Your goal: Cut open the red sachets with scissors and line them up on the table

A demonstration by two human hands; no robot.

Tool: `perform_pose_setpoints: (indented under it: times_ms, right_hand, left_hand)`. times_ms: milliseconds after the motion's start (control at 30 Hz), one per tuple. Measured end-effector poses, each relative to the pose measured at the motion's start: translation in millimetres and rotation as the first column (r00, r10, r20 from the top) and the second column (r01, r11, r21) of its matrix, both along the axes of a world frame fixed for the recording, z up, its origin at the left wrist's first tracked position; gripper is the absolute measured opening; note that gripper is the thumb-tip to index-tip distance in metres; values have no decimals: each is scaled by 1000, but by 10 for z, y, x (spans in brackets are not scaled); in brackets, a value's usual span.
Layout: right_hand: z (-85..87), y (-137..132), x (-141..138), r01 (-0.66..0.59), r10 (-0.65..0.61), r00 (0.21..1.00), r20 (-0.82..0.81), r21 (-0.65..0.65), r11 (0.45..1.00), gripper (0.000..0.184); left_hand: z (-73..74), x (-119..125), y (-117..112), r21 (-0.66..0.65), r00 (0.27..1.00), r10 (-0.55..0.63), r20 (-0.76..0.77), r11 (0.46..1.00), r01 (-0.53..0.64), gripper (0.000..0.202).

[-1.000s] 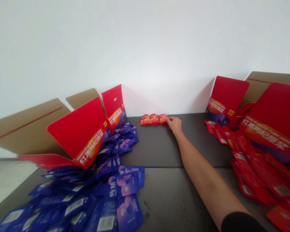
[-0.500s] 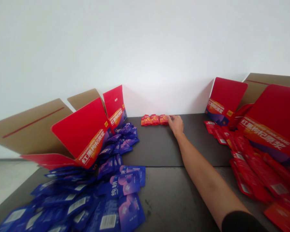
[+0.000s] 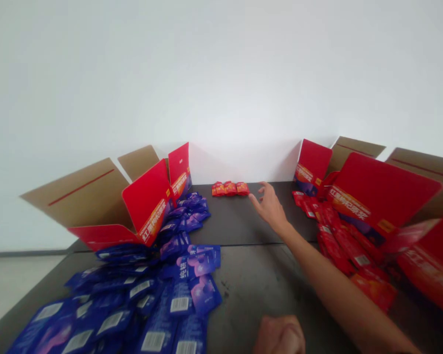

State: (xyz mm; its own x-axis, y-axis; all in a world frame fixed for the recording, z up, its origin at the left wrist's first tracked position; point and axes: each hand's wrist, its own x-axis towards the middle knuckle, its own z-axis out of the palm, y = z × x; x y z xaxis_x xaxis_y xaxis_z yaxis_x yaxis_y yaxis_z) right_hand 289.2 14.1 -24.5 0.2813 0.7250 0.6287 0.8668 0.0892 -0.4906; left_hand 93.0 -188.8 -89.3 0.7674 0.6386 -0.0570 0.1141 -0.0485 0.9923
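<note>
Above the far half of the dark table, my right hand [image 3: 268,204] is open, thumb and fingers apart, holding nothing. Just left of it, a short row of red-orange pouches [image 3: 230,188] lies near the wall, not touched by the hand. At the bottom edge appears my left hand [image 3: 279,335], blurred and curled closed; whatever it may hold is hidden. A large heap of blue-purple pouches [image 3: 180,295] spreads to its left. Red pouches [image 3: 335,236] lie piled to the right of my right forearm.
An open red carton [image 3: 147,201] with brown flaps stands behind the blue heap. More open red cartons [image 3: 384,191] line the right side. A white wall [image 3: 236,88] rises behind the table [image 3: 251,275], which has a seam across it.
My right hand has let go of the rightmost pouch in the row and drawn back to the right, fingers opening. My left hand has come into view at the bottom. The view has shifted.
</note>
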Motion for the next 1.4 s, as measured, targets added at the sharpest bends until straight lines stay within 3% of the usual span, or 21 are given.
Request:
perform_pose_setpoints:
  times_ms: [100,200,333,467,667,833,1000,1233,1400]
  right_hand:
    - [135,-665,306,49,-18,970,243,-119,992,59]
    - [152,-1419,717,113,-14,936,352,-263,958,54]
    - [-13,-2269,1081,229,-79,925,372,-379,897,54]
    - [-195,-2720,1097,300,-120,925,361,-497,814,58]
    - [-253,-2859,1036,351,-196,931,309,-604,716,52]
    - [-359,-2861,1078,352,-232,934,271,-588,728,60]
    - [-513,-2867,1147,421,-306,907,290,-580,698,75]
    - [-462,-2931,1157,233,-124,966,228,-547,804,48]
    - [-307,-3136,995,196,-126,975,182,-446,873,36]
  left_hand:
    - [-73,2,-47,52,977,28,214,998,-40,45]
    - [-65,-40,-70,52,962,27,271,998,-43,45]
    - [-8,-70,-70,77,967,-2,255,997,-18,44]
    - [9,-78,-77,116,974,-16,228,993,-11,42]
    - [34,-97,-74,128,975,-55,215,991,28,40]
    - [49,-104,-72,153,975,-67,213,988,34,37]
    - [64,-107,-81,158,975,-70,210,987,37,37]
    - [53,-100,-68,173,976,-66,208,984,29,35]
    - [57,-102,-75,187,974,-77,212,982,37,35]
